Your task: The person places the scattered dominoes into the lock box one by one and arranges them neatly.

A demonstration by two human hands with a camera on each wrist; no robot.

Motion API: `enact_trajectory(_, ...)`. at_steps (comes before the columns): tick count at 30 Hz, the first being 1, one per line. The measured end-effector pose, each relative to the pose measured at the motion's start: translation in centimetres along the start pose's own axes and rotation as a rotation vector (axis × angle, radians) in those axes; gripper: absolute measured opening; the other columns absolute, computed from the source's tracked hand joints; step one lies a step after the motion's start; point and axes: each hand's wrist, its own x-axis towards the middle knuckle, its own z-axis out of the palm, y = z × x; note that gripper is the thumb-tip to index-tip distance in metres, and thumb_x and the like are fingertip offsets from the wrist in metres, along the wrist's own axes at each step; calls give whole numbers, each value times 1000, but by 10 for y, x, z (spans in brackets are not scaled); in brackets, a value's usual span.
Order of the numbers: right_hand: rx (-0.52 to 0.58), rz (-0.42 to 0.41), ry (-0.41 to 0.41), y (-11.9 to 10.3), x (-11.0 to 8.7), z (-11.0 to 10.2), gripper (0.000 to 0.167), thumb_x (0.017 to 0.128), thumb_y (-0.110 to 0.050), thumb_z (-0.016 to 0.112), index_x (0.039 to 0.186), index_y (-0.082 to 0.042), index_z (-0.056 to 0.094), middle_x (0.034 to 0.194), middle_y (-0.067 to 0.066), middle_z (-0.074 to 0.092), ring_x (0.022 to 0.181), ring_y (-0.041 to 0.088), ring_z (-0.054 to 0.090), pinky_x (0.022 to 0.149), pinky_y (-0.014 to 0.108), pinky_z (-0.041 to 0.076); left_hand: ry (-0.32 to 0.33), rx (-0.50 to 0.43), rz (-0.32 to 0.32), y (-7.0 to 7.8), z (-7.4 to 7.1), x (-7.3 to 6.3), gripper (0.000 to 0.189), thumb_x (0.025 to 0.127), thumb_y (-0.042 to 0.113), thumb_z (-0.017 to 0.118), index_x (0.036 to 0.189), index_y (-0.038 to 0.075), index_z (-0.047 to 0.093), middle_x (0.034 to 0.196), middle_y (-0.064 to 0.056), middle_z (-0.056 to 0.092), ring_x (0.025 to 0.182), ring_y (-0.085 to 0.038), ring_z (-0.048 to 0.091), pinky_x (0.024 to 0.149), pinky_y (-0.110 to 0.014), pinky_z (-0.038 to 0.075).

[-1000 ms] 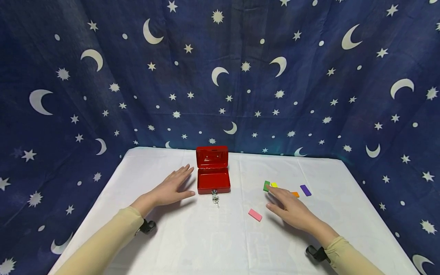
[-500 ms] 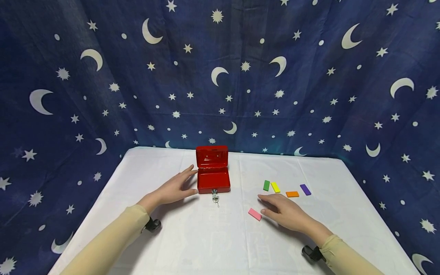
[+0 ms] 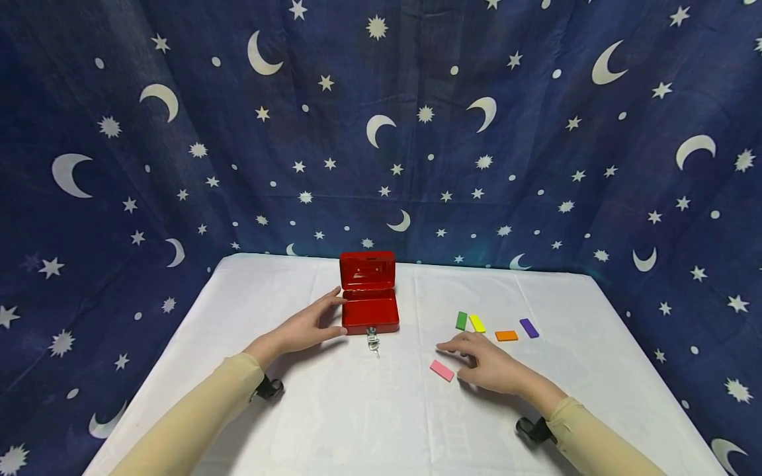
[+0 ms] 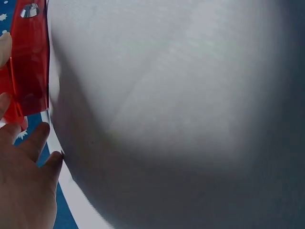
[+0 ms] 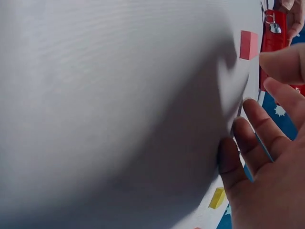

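A small red metal cash box stands with its lid raised, and keys hang from the lock at its front. My left hand is at the left side of the box, fingertips and thumb right at its edge, fingers spread. In the left wrist view those fingers overlap the red box. My right hand hovers beside a pink rectangular block, thumb near its right end and fingers reaching past its far side, nothing held. The right wrist view shows the pink block just beyond the thumb.
Behind the right hand lie a green block, a yellow block, an orange block and a purple block. All are on a white cloth-covered table. A dark blue curtain with moons and stars surrounds the table's back and sides.
My right hand has moved left and toward me, from over the green, yellow and orange blocks to the pink one. My left hand has shifted right, up to the box's side.
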Motion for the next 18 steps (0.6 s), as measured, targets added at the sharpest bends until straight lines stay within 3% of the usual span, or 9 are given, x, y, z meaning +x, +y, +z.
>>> enact_trajectory(5,51,-16,-61,1,3,-1,64,80,-6,71,138,-33,64,115,-8,55,100,20,45,78,37,42,5,-42,0,-3,0,1,67,91,54,73,147,28,48,169,12,16,155,-18,19,122,-55,22)
enact_trajectory(12,71,-8,-107,2,4,-1,66,80,-6,71,137,-39,64,110,-8,54,99,19,45,76,35,42,11,-87,13,-5,0,2,54,91,51,75,135,27,54,168,14,20,154,-19,23,121,-58,22)
enact_trajectory(18,69,-21,-107,2,5,0,64,82,-7,72,135,-41,64,109,-9,55,99,18,45,77,34,43,-3,-95,3,-3,1,3,51,92,49,74,134,27,53,168,15,19,154,-19,22,121,-56,22)
